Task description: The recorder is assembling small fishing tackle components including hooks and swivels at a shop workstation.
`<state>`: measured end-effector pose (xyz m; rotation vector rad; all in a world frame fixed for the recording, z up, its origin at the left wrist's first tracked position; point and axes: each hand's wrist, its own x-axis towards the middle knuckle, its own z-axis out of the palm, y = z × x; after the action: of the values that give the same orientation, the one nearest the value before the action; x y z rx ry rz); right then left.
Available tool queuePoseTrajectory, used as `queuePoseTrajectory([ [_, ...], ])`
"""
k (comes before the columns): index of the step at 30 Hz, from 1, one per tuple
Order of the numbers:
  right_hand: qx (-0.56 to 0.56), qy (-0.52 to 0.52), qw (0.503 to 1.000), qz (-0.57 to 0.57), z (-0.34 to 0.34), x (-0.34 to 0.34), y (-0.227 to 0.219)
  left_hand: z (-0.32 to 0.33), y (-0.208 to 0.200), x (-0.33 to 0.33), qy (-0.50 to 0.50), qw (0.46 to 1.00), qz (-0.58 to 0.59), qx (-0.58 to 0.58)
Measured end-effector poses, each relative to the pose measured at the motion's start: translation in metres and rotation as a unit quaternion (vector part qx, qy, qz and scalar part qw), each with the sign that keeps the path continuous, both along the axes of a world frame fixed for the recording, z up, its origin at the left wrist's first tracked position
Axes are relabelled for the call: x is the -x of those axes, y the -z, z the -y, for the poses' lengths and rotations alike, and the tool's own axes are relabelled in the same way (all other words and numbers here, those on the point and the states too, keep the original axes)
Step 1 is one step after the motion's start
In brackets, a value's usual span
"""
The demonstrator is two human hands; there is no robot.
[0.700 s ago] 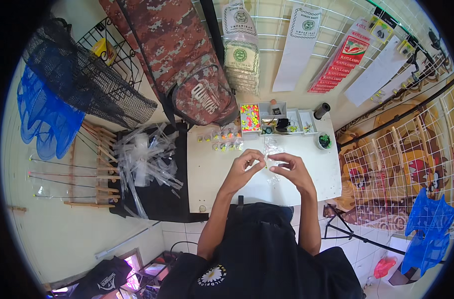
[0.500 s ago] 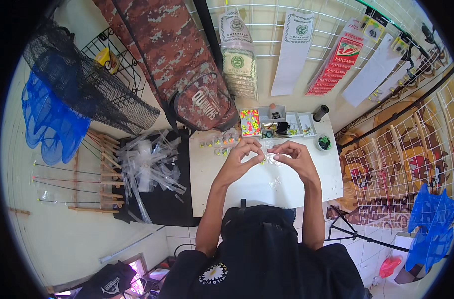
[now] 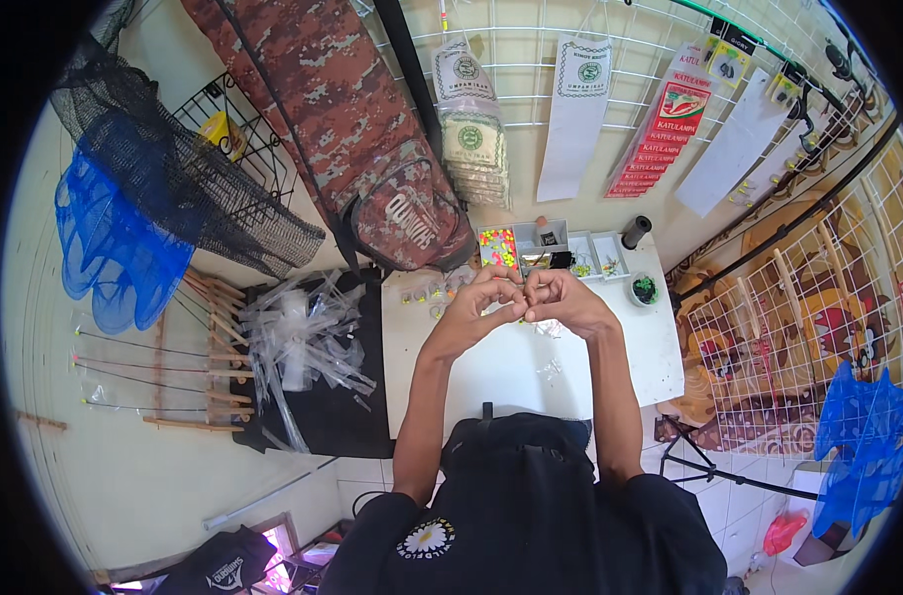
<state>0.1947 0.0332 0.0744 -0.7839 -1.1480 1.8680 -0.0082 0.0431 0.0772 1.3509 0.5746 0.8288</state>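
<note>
Above the white table [image 3: 620, 362], my left hand [image 3: 474, 317] and my right hand [image 3: 572, 305] meet at the fingertips. Thumb and index finger are pinched on each side. Whatever sits between them is too small and too covered to make out. Beneath the right hand, a bit of clear plastic packet [image 3: 548, 328] shows. Another small clear packet [image 3: 551, 370] lies nearer me. Left of my hands are several little clear packets [image 3: 422, 293] with yellow-green pieces inside. Just beyond the fingers stands a compartment of bright pink, yellow and orange beads [image 3: 497, 245].
White open trays [image 3: 605, 255] with small parts stand at the back, beside a dark cylinder [image 3: 636, 232] and a cup of green pieces [image 3: 644, 289]. Plastic sleeves [image 3: 298, 342] heap on a black surface at left. A camouflage bag [image 3: 397, 203] leans behind the table.
My hands have come together; the gap between their fingertips has closed. The view has shifted slightly, and the hands now cover more of the trays behind them.
</note>
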Motion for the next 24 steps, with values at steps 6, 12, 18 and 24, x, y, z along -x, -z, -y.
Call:
queuePoseTrajectory([
  [6, 0.000, 0.011, 1.000, 0.000, 0.003, -0.001, -0.002, -0.001, 0.005, 0.003, -0.006, 1.000, 0.002, -0.002],
  [12, -0.038, 0.090, 0.994, 0.051, 0.014, 0.009, -0.007, 0.005, 0.004, 0.004, -0.087, 0.992, -0.057, -0.069],
  [18, -0.245, 0.219, 0.896, 0.298, 0.026, 0.024, -0.012, 0.008, -0.004, 0.009, -0.157, 0.964, -0.144, -0.162],
  [24, -0.273, 0.270, 0.850, 0.362, 0.038, 0.044, -0.019, 0.010, -0.009, 0.017, -0.186, 0.940, -0.219, -0.186],
])
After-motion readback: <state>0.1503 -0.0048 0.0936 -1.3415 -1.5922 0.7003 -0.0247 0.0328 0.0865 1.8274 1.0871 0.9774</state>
